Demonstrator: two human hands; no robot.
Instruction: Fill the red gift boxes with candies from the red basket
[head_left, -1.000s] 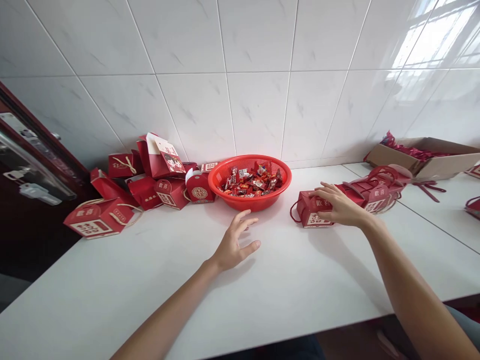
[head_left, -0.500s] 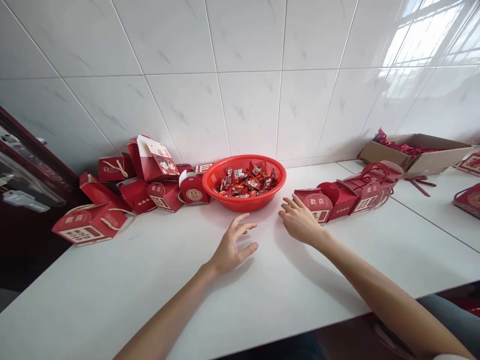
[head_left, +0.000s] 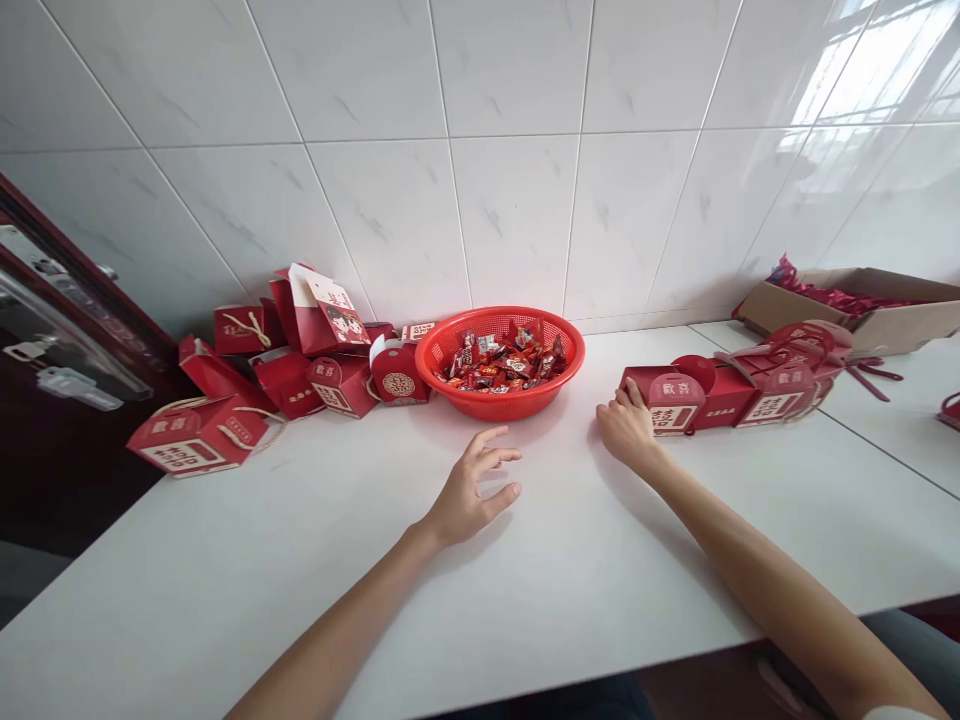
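Head view: over the white tabletop [head_left: 480, 620], the left hand [head_left: 472, 495] is empty, its fingers loosely parted. Fingers of the right hand [head_left: 626, 425] bunch at the left end of a red card box [head_left: 679, 390]; whether they grip it, I cannot tell. Its round-topped, printed front faces the person, heading a row running left to right. Leftward and slightly farther, a round perforated plastic basket [head_left: 499, 405] holds shiny wrapped sweets [head_left: 510, 365] before glossy, grey-veined tiles [head_left: 514, 220].

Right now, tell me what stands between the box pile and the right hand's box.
In the head view, the red basket of candy stands between the pile and that box.
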